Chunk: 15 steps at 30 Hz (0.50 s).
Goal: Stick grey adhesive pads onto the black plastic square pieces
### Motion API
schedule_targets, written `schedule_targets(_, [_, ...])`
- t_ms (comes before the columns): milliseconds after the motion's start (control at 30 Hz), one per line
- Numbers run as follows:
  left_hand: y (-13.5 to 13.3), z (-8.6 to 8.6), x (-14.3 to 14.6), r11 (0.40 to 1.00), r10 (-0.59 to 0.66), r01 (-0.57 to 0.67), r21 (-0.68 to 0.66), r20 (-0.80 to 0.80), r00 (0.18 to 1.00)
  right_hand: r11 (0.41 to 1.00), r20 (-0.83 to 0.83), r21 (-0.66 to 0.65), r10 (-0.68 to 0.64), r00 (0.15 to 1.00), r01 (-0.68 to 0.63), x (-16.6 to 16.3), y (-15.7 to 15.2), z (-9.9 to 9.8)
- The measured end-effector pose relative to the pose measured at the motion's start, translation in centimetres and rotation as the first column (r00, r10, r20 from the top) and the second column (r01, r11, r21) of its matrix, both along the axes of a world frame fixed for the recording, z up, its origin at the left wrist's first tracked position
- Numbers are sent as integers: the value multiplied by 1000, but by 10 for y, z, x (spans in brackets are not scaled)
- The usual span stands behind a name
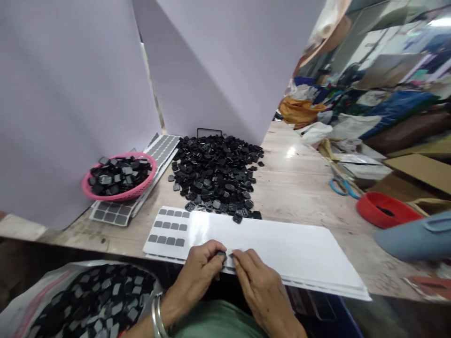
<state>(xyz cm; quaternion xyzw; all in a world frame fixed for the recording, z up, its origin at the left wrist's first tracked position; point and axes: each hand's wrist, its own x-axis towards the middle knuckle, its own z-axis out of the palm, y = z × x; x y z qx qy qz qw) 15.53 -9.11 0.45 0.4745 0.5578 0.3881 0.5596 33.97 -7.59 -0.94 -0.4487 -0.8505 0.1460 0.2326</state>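
Note:
My left hand pinches a small black plastic piece at the near edge of a white sticker sheet. My right hand is closed in a pinch right beside it, fingertips meeting the same piece; what it holds is too small to make out. The sheet carries several grey pads at its left end. A large heap of black pieces lies behind the sheet. A silver bangle circles my left wrist.
A pink basket of black pieces rests on grey pad sheets at the left. A bag of finished pieces sits at bottom left. Blue-handled scissors, a red bowl and a grey-blue object lie right. Grey boards stand behind.

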Motion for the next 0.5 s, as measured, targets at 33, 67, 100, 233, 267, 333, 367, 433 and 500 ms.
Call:
schedule_targets(33, [-2, 1, -8, 998, 51, -49, 36, -63, 997, 999, 26, 23, -33, 999, 33, 3, 3, 0])
schedule_targets(67, [-4, 2, -18, 991, 121, -114, 65, -113, 986, 997, 43, 32, -70, 997, 68, 6, 6, 0])
schedule_targets(100, [-4, 3, -30, 979, 197, -185, 88, -147, 969, 995, 51, 23, -99, 994, 98, 7, 9, 2])
schedule_targets(233, [9, -5, -77, 929, 363, -349, 120, -125, 923, 998, 77, -48, -32, 997, 35, -12, 18, 15])
schedule_targets(267, [14, -9, -85, 930, 360, -348, 121, -102, 927, 999, 107, -46, 7, 994, -2, -23, 19, 18])
schedule_targets(333, [25, -16, -96, 940, 329, -320, 114, -66, 942, 998, 208, -44, 63, 976, -55, -48, 22, 22])
schedule_targets(367, [29, -20, -98, 948, 309, -301, 106, -60, 949, 996, 267, -47, 82, 960, -73, -61, 23, 23])
schedule_targets(433, [35, -24, -100, 958, 278, -273, 84, -59, 959, 993, 369, -42, 121, 921, -114, -84, 25, 25])
schedule_targets(500, [36, -26, -99, 961, 271, -265, 75, -78, 960, 985, 432, -29, 165, 887, -170, -102, 24, 27])
